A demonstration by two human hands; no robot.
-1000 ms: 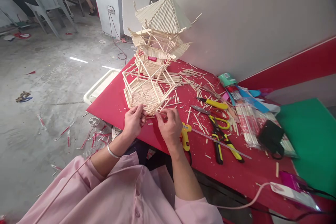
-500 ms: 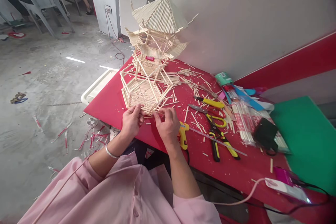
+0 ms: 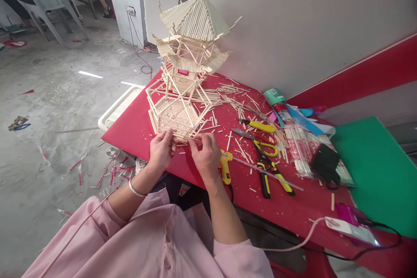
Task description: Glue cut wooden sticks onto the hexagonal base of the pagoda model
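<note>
A tall pagoda-like model of thin wooden sticks (image 3: 185,65) stands on the red table (image 3: 137,130). Its hexagonal base (image 3: 174,115) lies nearest me. My left hand (image 3: 161,150) has its fingers curled against the front edge of that base. My right hand (image 3: 205,154) pinches a thin stick (image 3: 194,138) at the base's front corner, fingers closed. Both hands touch the model's lower rim, close together.
A yellow glue gun (image 3: 224,167) lies just right of my right hand. Further right lie yellow-handled cutters (image 3: 260,127), scissors (image 3: 270,167), a long metal ruler (image 3: 270,173), a packet of sticks (image 3: 301,147) and loose stick offcuts. A green board (image 3: 381,169) is at right. A white tray (image 3: 119,106) sits beside the table.
The view has shifted slightly, so everything sits a little further left and up. Both hands stay on the base's front edge with barely any movement.
</note>
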